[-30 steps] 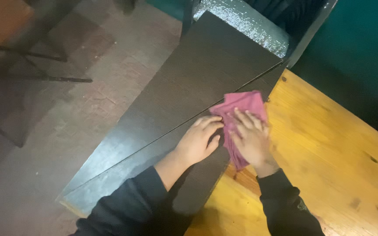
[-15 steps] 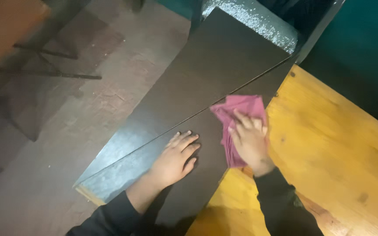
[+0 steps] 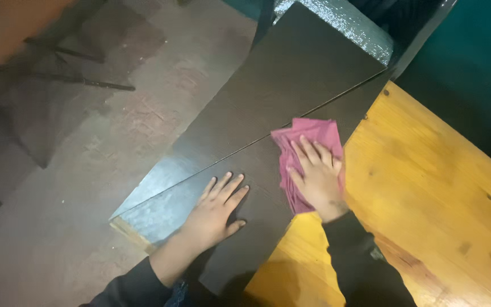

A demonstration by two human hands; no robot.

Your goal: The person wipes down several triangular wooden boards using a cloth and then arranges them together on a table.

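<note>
You have one pink cloth (image 3: 309,156) under your right hand (image 3: 315,179), which lies flat on it with the fingers spread and extended, pressing the cloth down rather than clutching it. The cloth is crumpled and sits on the dark board (image 3: 268,170), close to the edge where that board meets the yellow wooden tabletop (image 3: 427,187), with part of the cloth sticking out past your fingertips toward the far end. Your left hand (image 3: 216,210) is open too, palm down and fingers splayed, resting bare on the same dark board nearer to you, well apart from the cloth. Two dark boards show in all: the one both your hands rest on and a second dark board (image 3: 291,74) lying alongside it, the two separated by a thin straight seam. Their near ends look greyer and shinier. One silver foil-faced panel (image 3: 342,23) sits at the far end of the boards. One folding metal stand (image 3: 69,68) lies on the reddish-brown floor (image 3: 86,170) to your left. No container is in sight.
</note>
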